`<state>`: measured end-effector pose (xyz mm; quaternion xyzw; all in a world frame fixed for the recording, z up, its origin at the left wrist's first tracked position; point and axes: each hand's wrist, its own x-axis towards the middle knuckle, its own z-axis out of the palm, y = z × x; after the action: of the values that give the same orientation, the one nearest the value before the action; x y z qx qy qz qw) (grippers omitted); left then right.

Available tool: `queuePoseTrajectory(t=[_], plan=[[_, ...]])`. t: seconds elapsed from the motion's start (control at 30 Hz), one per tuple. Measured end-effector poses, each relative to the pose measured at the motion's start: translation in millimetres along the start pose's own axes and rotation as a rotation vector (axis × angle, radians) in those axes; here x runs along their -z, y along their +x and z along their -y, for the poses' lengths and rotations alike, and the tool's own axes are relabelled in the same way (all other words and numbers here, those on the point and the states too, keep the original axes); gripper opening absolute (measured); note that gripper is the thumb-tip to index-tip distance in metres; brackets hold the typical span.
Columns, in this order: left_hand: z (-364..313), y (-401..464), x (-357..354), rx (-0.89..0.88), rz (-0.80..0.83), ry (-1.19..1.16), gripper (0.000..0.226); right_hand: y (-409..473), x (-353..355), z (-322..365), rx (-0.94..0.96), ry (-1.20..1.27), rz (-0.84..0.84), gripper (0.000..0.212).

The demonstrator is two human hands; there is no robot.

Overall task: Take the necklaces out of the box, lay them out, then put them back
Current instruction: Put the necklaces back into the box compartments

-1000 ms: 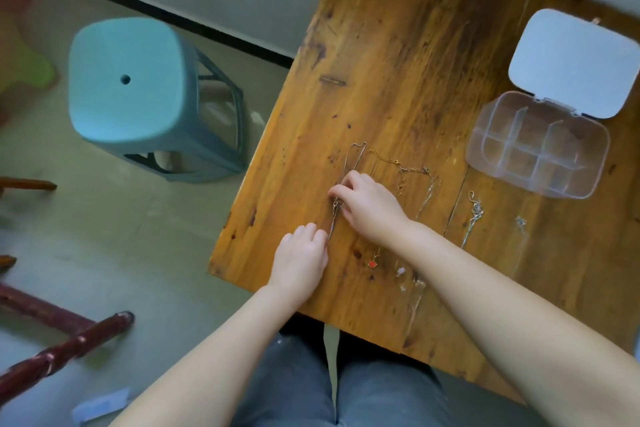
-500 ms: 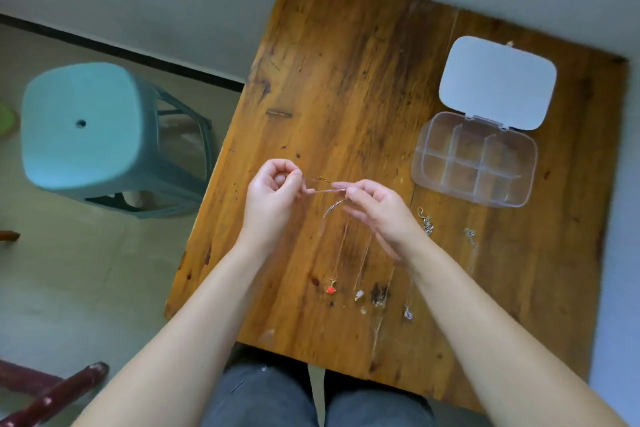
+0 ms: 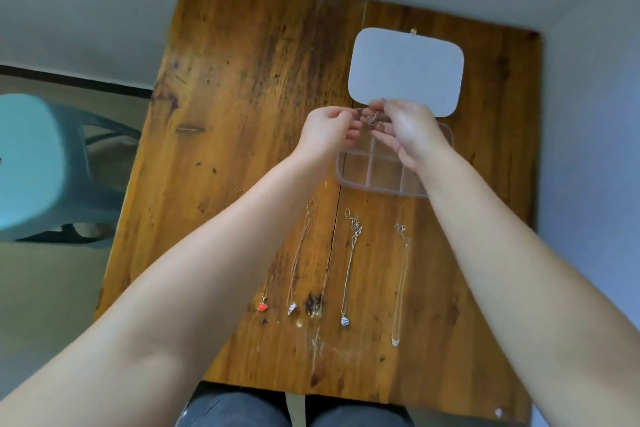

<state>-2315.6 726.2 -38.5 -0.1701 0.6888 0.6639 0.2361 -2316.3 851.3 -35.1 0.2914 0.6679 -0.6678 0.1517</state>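
Now up over the box (image 3: 381, 180), both hands: left (image 3: 327, 132) and right (image 3: 408, 130) pinched shut on a bunched necklace (image 3: 374, 120), lifted off the tabletop (image 3: 242, 97) half a second back. Put-back stage apparently under way, first piece about to drop into a rear compartment. Lid (image 3: 405, 69) open flat behind. Four other necklaces (image 3: 349, 267) laid straight in a row nearer the body, untouched.

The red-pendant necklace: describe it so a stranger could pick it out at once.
On the wooden table, find the row of necklaces laid out lengthwise between the clear box and the near edge. The red-pendant necklace is the leftmost; only it ends in a small red charm, while its neighbours carry silvery ones.
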Motion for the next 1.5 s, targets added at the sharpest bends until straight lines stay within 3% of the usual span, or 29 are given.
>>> queuePoseTrajectory(t=[0.2, 0.37, 0.43, 0.53, 0.6, 0.7, 0.83, 0.97, 1.07, 1.17, 1.27, 1.37, 1.5], plan=[[0, 9, 2, 0.089, 0.035, 0.154, 0.028, 15, -2, -15, -0.087, -0.323, 0.071, 0.03], [21, -25, 51, -0.02, 0.016, 0.262, 0.019, -17, -11, -24, 0.257, -0.575, -0.02, 0.032], [51, -53, 77, -0.016, -0.067, 0.421, 0.016, -50, -26, -40, 0.366, -0.532, 0.036, 0.027], [113, -112, 109, -0.028, -0.163, 0.734, 0.01, -93, -52, -83, 0.317, -0.633, 0.268, 0.024], [150, -152, 120, -0.057, -0.11, 0.967, 0.014, -112, -66, -115, 0.281, -0.764, 0.369, 0.024], [189, -176, 123, -0.131, 0.017, 1.238, 0.031, -128, -81, -146, 0.303, -0.92, 0.391, 0.024], [198, -169, 127, -0.236, 0.02, 1.248, 0.017, -134, -96, -161, 0.45, -1.071, 0.422, 0.024], [196, -165, 131, -0.253, -0.017, 1.179, 0.02, -134, -98, -168, 0.705, -1.214, 0.505, 0.027], [181, -161, 137, -0.242, -0.08, 1.004, 0.015, -128, -98, -170, 0.709, -1.283, 0.621, 0.029], [153, -156, 148, -0.213, -0.126, 0.719, 0.013, -120, -97, -163, 0.595, -1.163, 0.579, 0.012], [114, -149, 157, -0.17, -0.182, 0.394, 0.011, -109, -89, -137, 0.367, -0.858, 0.464, 0.009], [79, -136, 155, -0.212, -0.257, 0.194, 0.007, -99, -75, -101, 0.107, -0.393, 0.372, 0.019], [46, -108, 127, -0.273, -0.252, 0.069, 0.008, -87, -43, -63, -0.02, 0.275, 0.264, 0.035]])
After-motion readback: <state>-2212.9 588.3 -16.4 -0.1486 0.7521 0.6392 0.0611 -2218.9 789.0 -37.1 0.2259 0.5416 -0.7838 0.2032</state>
